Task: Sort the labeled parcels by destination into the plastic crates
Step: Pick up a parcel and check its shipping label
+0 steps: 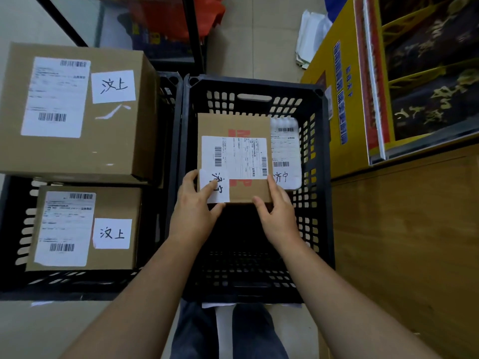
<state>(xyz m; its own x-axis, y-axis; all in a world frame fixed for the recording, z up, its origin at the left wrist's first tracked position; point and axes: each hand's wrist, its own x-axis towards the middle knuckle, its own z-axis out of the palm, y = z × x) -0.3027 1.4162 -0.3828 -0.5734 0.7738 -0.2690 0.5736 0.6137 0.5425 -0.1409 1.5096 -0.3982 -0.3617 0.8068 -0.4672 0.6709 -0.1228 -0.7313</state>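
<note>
1. A tiled floor (259, 42) is serving as the sorting spot. A dark rack (191, 35) is standing at 12 o'clock, a yellow carton (334, 99) at 2 o'clock and a wooden cabinet (401, 242) at 4 o'clock.
2. At 8 o'clock the left crate (77, 283) is holding a small box (116, 203) marked 汶上. At 10 o'clock a big box (77, 156) with the same mark is sitting over a far crate (169, 84). I cannot tell whether it is resting inside or on the rim.
3. At the centre, the mid crate (254, 85) is holding a white bag (285, 151) marked 济宁, lying toward its 1 o'clock corner.
4. The left hand (193, 203) and right hand (278, 211) are gripping the near corners of a box (233, 123), fingers curled round its edge. The left thumb is pressing on its 济宁 slip (220, 185).
5. That box is hanging inside the mid crate's outline and overlapping the bag's left side. Whether it is touching anything below is unclear.
6. Judging by the marks, three parcels are already lying with their like, and the fourth is going to the matching crate but is not yet released. No unsorted parcels are showing.
</note>
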